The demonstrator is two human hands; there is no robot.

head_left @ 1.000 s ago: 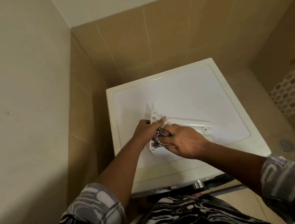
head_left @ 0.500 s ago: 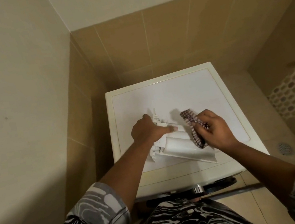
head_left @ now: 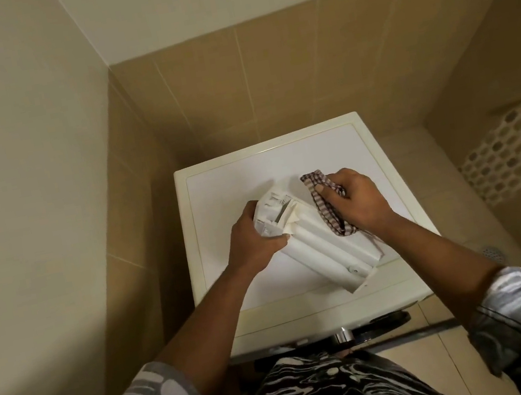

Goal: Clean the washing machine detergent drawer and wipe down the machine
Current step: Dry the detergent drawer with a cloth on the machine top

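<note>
Cream-painted wall fills the left side and meets tan wall tiles in the corner where the white washing machine stands, seen from above. Over its flat top the left hand grips the far, compartment end of the detergent drawer, with fingers curled round one edge and the thumb across the ribbed face. The drawer is out of the machine (ribbed side up) and slants across the lid, its near end toward the front right corner. I cannot tell whether it rests on the lid or is lifted a little. Just right of it a checked cloth is bunched in the curled fingers of the right hand and lies against the drawer's right edge, so hand and cloth hide part of that edge. Below the machine's front rim a chrome fitting shows. Further right a round floor drain sits in the tiled floor, and a band of mosaic tiles crosses the right wall.
</note>
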